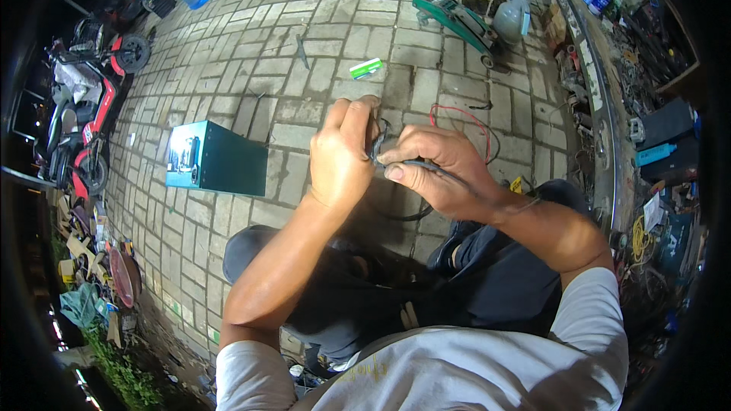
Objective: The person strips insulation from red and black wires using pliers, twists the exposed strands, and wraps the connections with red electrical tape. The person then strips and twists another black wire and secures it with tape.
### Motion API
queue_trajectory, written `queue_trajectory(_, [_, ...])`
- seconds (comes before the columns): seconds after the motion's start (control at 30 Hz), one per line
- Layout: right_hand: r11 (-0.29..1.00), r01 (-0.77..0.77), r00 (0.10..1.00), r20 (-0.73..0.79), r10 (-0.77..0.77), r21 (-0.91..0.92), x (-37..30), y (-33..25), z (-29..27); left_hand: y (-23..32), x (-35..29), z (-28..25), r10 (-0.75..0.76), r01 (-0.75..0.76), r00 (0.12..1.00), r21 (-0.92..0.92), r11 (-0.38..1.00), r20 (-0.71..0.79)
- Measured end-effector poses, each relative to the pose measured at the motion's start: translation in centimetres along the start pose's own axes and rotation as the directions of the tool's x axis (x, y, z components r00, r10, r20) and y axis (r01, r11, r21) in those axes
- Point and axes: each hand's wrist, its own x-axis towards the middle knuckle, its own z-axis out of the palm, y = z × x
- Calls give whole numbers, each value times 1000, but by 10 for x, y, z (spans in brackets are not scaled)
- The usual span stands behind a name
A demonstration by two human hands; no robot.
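Observation:
My left hand [340, 154] and my right hand [434, 167] meet above my knees over the brick pavement. Both pinch a small dark connector [376, 146] with thin black wires. My left fingers close on its upper end; my right thumb and forefinger pinch the lower end, and a black cable [457, 180] runs back over my right wrist. A red wire [466, 116] loops on the pavement just beyond my right hand. The connector's details are hidden by my fingers.
A teal metal box [217, 158] sits on the pavement to the left. A small green-and-white packet [366, 68] lies ahead. A green floor jack [457, 21] and grey canister [512, 19] stand far right; red scooters [91, 106] at left; a cluttered bench [609, 106] at right.

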Motion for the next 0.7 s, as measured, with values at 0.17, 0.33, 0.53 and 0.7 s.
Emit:
queue_trajectory(0.17, [993,-96,988,-114,104,75,2,9,-21,-4,3,-18,-178,456,871,-617,642,459])
queue_trajectory(0.33, [994,-94,990,-98,100,59,1,13,-32,-11,2,-31,-162,693,715,-720,40,680])
queue_trajectory(0.53, [986,-151,979,-123,160,77,1,17,-21,0,-2,-17,-248,486,873,-798,356,420])
queue_trajectory(0.7, [727,-478,823,-39,567,493,11,18,-19,15,-8,-19,135,-103,991,-523,846,24])
